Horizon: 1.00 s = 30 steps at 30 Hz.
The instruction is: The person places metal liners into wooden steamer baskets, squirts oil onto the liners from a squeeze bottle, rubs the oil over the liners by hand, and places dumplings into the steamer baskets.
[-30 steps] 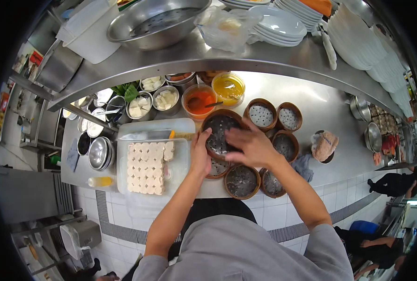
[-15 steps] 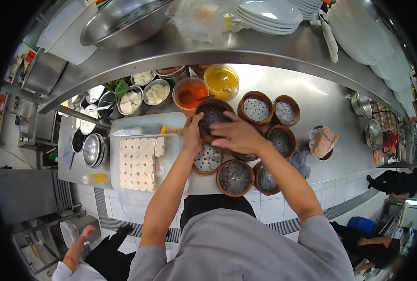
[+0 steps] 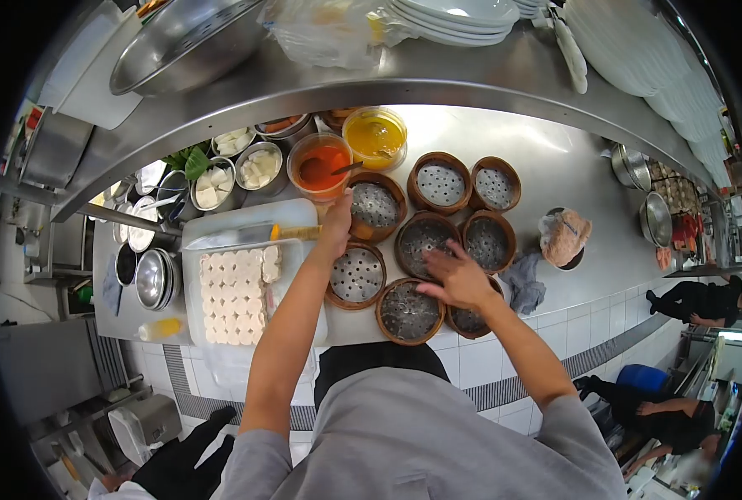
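My left hand [image 3: 337, 222] is at the left rim of a round steamer basket [image 3: 376, 207], its fingers pressed together against the side. My right hand [image 3: 457, 277] hovers palm down with fingers spread over the lower right edge of a middle basket [image 3: 425, 242]. Around them stand several more round baskets with perforated metal bottoms, among them a lower left one [image 3: 357, 275], a lower one [image 3: 409, 311] and an upper one [image 3: 440, 183]. A tub of orange-red liquid [image 3: 321, 164] with a utensil in it is just above my left hand.
Pale pieces [image 3: 236, 296] sit in rows on a white tray beside a knife [image 3: 229, 237]. A yellow tub [image 3: 375, 136], bowls of white cubes [image 3: 213, 187], a grey cloth [image 3: 524, 283] and a bowl of pink minced food [image 3: 566, 238] surround the baskets. Co-workers stand at both sides.
The basket between my hands now rests on the table. My right hand has left it and moved down and right over other baskets. The camera view has shifted slightly.
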Tool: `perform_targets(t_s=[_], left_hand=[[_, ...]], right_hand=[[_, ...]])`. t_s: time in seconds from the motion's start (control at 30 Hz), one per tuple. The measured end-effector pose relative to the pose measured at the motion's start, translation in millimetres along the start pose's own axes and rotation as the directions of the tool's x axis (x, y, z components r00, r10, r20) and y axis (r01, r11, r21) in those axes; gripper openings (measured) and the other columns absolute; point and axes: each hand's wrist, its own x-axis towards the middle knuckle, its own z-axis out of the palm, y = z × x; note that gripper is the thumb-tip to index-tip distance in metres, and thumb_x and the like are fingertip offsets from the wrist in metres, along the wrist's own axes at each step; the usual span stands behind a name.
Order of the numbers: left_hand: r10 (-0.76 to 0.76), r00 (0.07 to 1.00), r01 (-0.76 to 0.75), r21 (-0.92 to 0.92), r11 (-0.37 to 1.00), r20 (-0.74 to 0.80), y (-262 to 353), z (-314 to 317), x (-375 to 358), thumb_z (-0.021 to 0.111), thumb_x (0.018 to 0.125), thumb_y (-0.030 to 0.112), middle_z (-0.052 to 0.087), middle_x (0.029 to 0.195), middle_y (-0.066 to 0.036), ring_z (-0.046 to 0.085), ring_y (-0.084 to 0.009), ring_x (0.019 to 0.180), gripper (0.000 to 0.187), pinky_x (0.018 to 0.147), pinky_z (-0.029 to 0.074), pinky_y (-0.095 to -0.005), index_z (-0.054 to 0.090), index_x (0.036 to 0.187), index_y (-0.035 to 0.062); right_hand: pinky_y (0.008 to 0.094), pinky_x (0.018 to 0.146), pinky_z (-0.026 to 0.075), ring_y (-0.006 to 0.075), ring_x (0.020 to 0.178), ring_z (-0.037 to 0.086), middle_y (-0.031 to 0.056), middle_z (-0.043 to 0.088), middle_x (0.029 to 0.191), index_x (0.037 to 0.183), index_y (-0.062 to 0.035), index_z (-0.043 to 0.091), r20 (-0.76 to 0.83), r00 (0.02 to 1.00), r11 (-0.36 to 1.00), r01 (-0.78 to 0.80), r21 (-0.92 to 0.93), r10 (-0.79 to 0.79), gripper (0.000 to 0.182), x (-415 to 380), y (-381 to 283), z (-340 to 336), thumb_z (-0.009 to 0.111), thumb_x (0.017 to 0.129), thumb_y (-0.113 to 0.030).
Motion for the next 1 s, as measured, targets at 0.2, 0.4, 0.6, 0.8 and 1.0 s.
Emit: perform_targets(t_s=[0.2,0.4,0.6,0.8,1.0], left_hand=[[0.369,0.929,-0.235,0.722,0.651,-0.03,21,4,-68,0.06,0.1,0.032,0.061,0.135,-0.023,0.057,-0.0354,0.126,0.052,0.105,0.044,-0.0417,0.055,0.136,-0.0048],[0.394,0.765,-0.529,0.846,-0.066,0.509,-7,-49,-170,0.063,0.087,0.009,0.06,0.136,-0.018,0.049,-0.0373,0.134,0.032,0.112,0.036,-0.0517,0.069,0.118,-0.0003],[0.332,0.778,-0.315,0.789,-0.527,0.533,-44,-88,-166,0.059,0.088,0.012,0.058,0.142,-0.007,0.037,-0.0336,0.146,0.036,0.113,0.025,-0.0682,0.071,0.121,0.0065],[0.363,0.755,-0.297,0.779,-0.553,0.546,-53,-93,-166,0.058,0.089,0.013,0.058,0.141,-0.007,0.038,-0.0344,0.145,0.035,0.111,0.025,-0.072,0.071,0.121,0.0066],[0.353,0.76,-0.315,0.784,-0.534,0.546,-52,-96,-168,0.06,0.088,0.014,0.059,0.136,-0.007,0.04,-0.0336,0.143,0.033,0.11,0.025,-0.0716,0.071,0.119,0.0078]], right_hand=[[0.0512,0.119,0.033,0.0295,0.131,0.058,0.0196,0.062,0.137,0.125,0.0039,0.066,-0.101,0.995,0.988,-0.022,-0.156,0.006,0.069,27,-11,11,0.055,0.097,-0.058],[0.0506,0.12,0.032,0.0295,0.126,0.061,0.0166,0.069,0.125,0.117,0.0022,0.069,-0.127,0.991,0.999,-0.038,0.002,0.038,0.065,40,-44,0,0.056,0.096,-0.058],[0.0514,0.123,0.026,0.0293,0.136,0.054,0.0179,0.062,0.137,0.128,0.0047,0.064,-0.003,0.973,0.972,0.23,-0.047,-0.231,0.077,74,-69,40,0.05,0.097,-0.064],[0.0532,0.125,0.019,0.0317,0.144,0.044,0.0221,0.052,0.149,0.142,0.0054,0.052,0.391,0.845,0.924,0.381,0.04,-0.365,0.083,99,-88,39,0.043,0.099,-0.065],[0.0543,0.125,0.018,0.0323,0.141,0.046,0.0219,0.053,0.148,0.136,0.0053,0.058,0.187,0.915,0.925,0.374,-0.062,-0.358,0.076,111,-94,61,0.047,0.1,-0.06]])
